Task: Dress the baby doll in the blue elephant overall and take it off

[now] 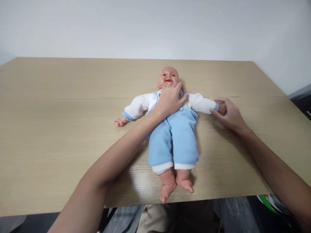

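A baby doll (184, 139) lies on its back on the wooden table (60, 136), head away from me and feet at the near edge. It wears fluffy light blue overalls over a white top with blue cuffs. My left hand (170, 98) rests on its upper chest just below the chin, fingers bent round the collar and thumb apart; it hides the neckline. At the doll's outstretched arm on the right, my right hand (229, 113) is closed around the small hand and cuff, thumb in front. The doll's other arm (139, 105) stretches out to the left, untouched.
A thin seam runs across the tabletop behind the doll's arms. Beyond the far edge stands a white wall (121, 29). Below the near edge are my beige-clad legs (157, 218) and a green and white object (268, 204). Something dark (302, 100) stands at the right.
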The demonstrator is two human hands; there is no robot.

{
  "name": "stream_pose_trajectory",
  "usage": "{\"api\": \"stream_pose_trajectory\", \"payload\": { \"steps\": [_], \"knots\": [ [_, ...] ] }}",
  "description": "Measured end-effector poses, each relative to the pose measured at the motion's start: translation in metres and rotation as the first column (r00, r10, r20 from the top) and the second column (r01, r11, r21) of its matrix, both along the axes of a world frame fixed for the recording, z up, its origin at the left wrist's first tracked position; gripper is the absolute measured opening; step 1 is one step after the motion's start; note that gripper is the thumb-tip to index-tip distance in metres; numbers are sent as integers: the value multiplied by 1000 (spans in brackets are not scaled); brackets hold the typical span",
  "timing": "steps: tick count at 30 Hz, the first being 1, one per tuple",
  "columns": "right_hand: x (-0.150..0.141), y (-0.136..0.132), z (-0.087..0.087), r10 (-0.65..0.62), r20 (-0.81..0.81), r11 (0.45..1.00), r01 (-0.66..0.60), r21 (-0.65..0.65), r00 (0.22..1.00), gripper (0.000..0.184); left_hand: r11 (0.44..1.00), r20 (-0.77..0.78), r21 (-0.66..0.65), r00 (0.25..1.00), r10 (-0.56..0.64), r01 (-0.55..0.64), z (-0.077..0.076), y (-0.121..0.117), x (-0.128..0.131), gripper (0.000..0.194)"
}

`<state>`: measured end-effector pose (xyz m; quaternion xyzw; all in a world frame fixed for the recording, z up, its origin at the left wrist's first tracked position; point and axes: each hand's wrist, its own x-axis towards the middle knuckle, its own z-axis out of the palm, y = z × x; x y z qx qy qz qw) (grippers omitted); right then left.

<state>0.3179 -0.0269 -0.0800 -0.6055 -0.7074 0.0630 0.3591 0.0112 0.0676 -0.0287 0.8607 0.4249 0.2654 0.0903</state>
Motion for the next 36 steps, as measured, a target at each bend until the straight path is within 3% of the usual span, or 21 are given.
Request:
{"api": "stream_pose_trajectory", "payload": {
  "steps": [4,8,10,13,16,19,25,31,36],
  "knots": [
    [2,-1,0,-42,130,996,30,90,991,51,995,-26,80,998,65,-62,8,0,-12,26],
    [-12,-9,7,-78,186,969,30,245,979,43,975,48,171,990,134,-140,9,-1,-44,24],
    [-28,-15,10,28,124,967,-58,249,992,35,961,120,208,980,159,-181,3,-6,-64,25],
    [-59,-22,10,242,-111,967,-231,105,964,31,957,239,211,960,149,-201,-13,-25,-91,24],
    [-85,-17,6,311,-372,930,-360,-71,875,36,981,322,80,936,140,-175,-33,-49,-111,24],
    [-99,3,4,296,-482,888,-423,-178,824,42,987,299,-59,941,159,-148,-45,-63,-124,26],
    [-105,37,0,149,-669,889,-395,-232,729,58,974,198,-216,974,113,-70,-39,-63,-134,37],
    [-114,25,2,55,-834,896,-396,-201,549,48,934,381,-357,915,130,16,-41,-60,-139,50],
    [-117,19,7,31,-836,852,-452,-264,547,52,865,464,-494,867,180,85,-43,-59,-144,52]
  ]
}}
